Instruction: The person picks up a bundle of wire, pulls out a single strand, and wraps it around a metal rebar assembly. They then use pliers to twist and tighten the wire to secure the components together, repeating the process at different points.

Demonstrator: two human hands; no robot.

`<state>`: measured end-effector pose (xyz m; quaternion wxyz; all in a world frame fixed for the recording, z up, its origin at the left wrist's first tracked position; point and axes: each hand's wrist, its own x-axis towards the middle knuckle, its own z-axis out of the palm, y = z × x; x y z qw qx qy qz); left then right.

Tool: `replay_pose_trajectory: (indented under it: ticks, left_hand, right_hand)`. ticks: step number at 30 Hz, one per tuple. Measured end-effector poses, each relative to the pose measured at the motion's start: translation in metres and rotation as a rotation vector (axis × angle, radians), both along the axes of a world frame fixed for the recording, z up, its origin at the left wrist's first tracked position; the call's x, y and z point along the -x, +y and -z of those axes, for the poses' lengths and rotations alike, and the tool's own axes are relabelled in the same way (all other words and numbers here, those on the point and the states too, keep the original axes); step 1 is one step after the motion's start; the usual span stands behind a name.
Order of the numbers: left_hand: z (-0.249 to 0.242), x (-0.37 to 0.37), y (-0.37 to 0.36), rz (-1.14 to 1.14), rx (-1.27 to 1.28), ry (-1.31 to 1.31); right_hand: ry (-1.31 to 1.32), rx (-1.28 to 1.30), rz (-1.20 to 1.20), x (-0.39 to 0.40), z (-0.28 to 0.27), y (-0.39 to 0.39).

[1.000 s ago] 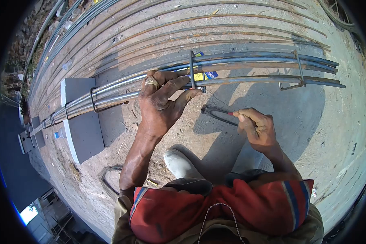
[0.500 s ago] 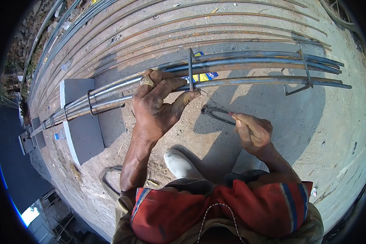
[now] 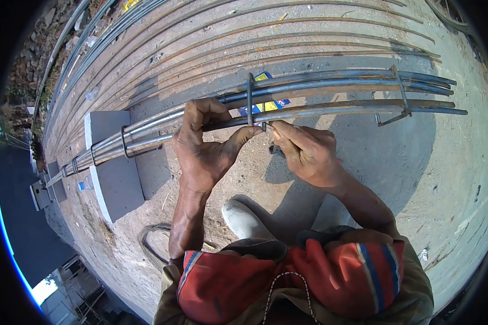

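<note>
Several long rebars (image 3: 331, 81) run across in front of me, passing through bent steel stirrups. My left hand (image 3: 203, 143) is closed round the lower bars, its thumb pressing by the bottom corner of the middle stirrup (image 3: 250, 100). Right beside that corner, my right hand (image 3: 309, 154) pinches with thumb and forefinger; the thin tie wire there is too fine to make out clearly. Dark pincers (image 3: 276, 149) are tucked in the right hand, their jaws showing below the fingers and most of the handles covered. Another stirrup (image 3: 402, 92) hangs round the bars at right.
A grey block (image 3: 119, 189) supports the bars at left, near more stirrups (image 3: 124, 142). Loose rebars (image 3: 309, 37) lie along the ground beyond. A wire coil (image 3: 149, 241) lies by my boot (image 3: 244, 218). A blue and yellow packet (image 3: 271, 103) sits behind the bars.
My right hand has moved up and left, with the pincers, to the middle stirrup's lower corner. My left hand stays on the bars, its fingers slightly shifted.
</note>
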<state>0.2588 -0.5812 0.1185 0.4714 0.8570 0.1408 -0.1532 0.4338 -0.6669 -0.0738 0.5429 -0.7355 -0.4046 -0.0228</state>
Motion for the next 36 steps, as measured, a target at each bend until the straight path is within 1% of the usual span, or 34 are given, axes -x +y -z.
replay_pose_trajectory:
  ticks: [2,5,8,11,14,15,16,17,18,19,21,23,25,26,27,28,30,33,36]
  left_hand:
    - [-0.001,0.003,0.0,-0.004,0.001,-0.009]
    - [0.0,0.004,0.0,-0.007,0.002,-0.025]
    - [-0.001,0.004,-0.001,-0.004,0.009,-0.042]
    - [0.0,0.005,-0.002,-0.008,0.016,-0.056]
    - [0.003,0.009,-0.006,-0.038,0.039,-0.046]
    - [0.006,0.01,-0.006,-0.069,0.065,-0.002]
    - [0.004,0.01,-0.003,0.047,0.031,-0.008]
    - [0.005,0.005,0.001,0.095,0.023,-0.026]
    - [0.01,-0.001,0.007,0.073,0.01,-0.079]
    - [0.018,-0.012,0.016,-0.001,-0.006,-0.161]
    - [0.05,-0.045,0.037,-0.22,-0.05,-0.324]
    - [0.084,-0.081,0.059,-0.405,-0.073,-0.427]
    - [0.108,-0.104,0.071,-0.51,-0.083,-0.461]
    - [0.115,-0.11,0.074,-0.53,-0.104,-0.466]
    - [0.121,-0.114,0.076,-0.546,-0.135,-0.469]
    - [0.126,-0.115,0.076,-0.553,-0.216,-0.482]
    - [0.124,-0.117,0.076,-0.557,-0.172,-0.458]
    - [0.124,-0.116,0.078,-0.569,-0.153,-0.461]
    - [0.122,-0.114,0.078,-0.554,-0.151,-0.475]
  right_hand:
    - [-0.075,-0.028,0.017,-0.002,-0.004,0.005]
    - [-0.102,-0.079,0.043,-0.001,-0.001,0.01]
    - [-0.021,-0.053,-0.054,-0.001,0.001,0.014]
    - [-0.06,-0.128,-0.001,-0.003,0.005,0.019]
    - [-0.16,-0.095,0.045,0.0,0.007,0.018]
    - [-0.137,-0.106,0.064,0.002,0.006,0.018]
    - [-0.117,-0.119,0.081,0.003,0.004,0.02]
    - [-0.096,-0.134,0.098,0.004,0.003,0.022]
    - [-0.112,-0.142,0.096,0.003,0.003,0.023]
    - [-0.127,-0.15,0.093,0.002,0.005,0.023]
    - [-0.12,-0.159,0.079,0.0,0.007,0.025]
    - [-0.075,-0.155,0.07,-0.001,0.008,0.026]
    - [0.107,-0.133,0.069,0.009,0.004,0.02]
    - [0.192,-0.112,0.083,0.013,0.003,0.015]
    - [0.188,-0.11,0.132,0.014,0.011,0.009]
    - [0.17,-0.121,0.122,0.013,0.02,0.005]
    - [0.142,-0.159,0.085,0.01,0.035,0.004]
    - [0.11,-0.23,0.068,0.007,0.039,0.017]
    - [0.016,-0.167,0.047,-0.001,0.027,0.023]
